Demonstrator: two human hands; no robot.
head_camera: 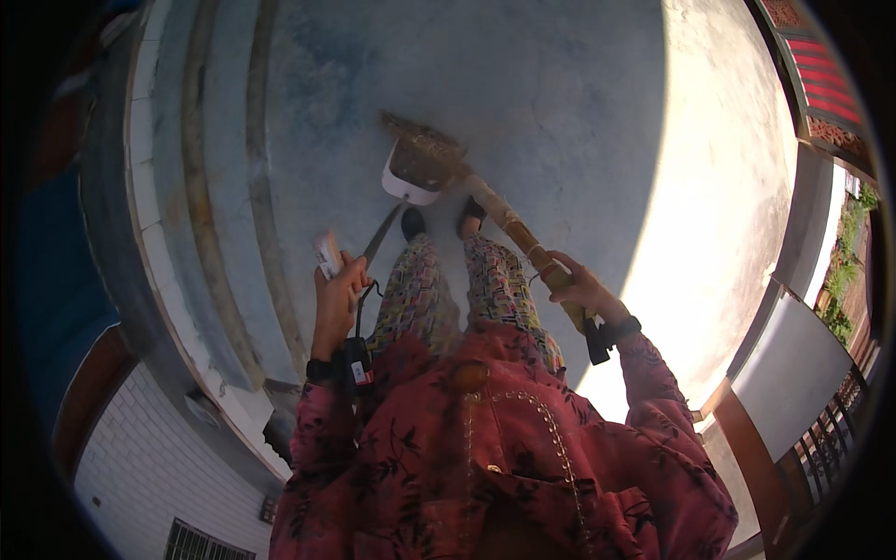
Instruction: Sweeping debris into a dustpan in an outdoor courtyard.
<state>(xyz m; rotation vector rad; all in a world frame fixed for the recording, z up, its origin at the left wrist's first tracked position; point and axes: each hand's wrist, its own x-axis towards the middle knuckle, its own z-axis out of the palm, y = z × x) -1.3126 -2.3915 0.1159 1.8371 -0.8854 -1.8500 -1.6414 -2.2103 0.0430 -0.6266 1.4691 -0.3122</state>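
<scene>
My left hand [341, 285] is closed around the dark stick handle [383, 234] of a dustpan. A small pale block-shaped object [327, 253] also juts up from that hand; its kind cannot be told. Below on the concrete floor [560, 126] rests the white dustpan [408, 189], its scoop dark inside. My right hand [586, 285] grips the thick handle [521, 234] of a straw broom, which slants down toward the pan. The broom's bristles [423, 133] lie across the pan's far, open edge, partly hiding it.
My shoes [413, 222] stand just behind the dustpan. Concrete steps [231, 196] run along the left, beside a white brick wall [150, 448]. Bright sunlight falls on the floor [721, 140] at right, near a low wall and a railing [826, 427]. Dark devices [358, 360] hang at both wrists.
</scene>
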